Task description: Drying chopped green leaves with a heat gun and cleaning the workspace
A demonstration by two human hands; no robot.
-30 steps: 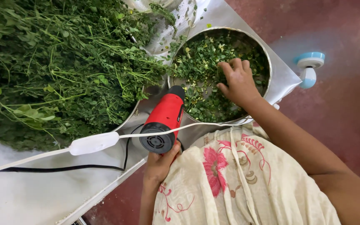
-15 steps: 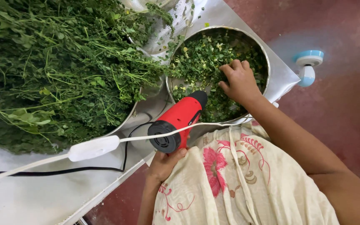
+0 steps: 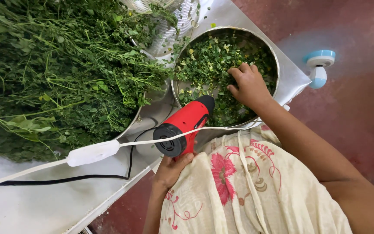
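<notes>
My left hand (image 3: 172, 168) grips the handle of a red heat gun (image 3: 182, 126) with a black nozzle, which points into a round steel bowl (image 3: 277, 73) of small plucked green leaves. My right hand (image 3: 249, 85) lies flat in those leaves, fingers spread, at the bowl's near right side. The gun's nozzle sits just left of that hand, over the bowl's near rim.
A big heap of leafy green stalks (image 3: 53, 73) fills a second bowl at left. A white cable with an inline switch (image 3: 92, 152) and a black cord (image 3: 66, 177) cross the white table (image 3: 31, 203). A perforated steel strainer (image 3: 169, 30) stands behind. A blue-white object (image 3: 319, 67) lies on the red floor.
The heat gun has swung to the right, its nozzle now over the bowl's rim. My right hand has stayed in the leaves.
</notes>
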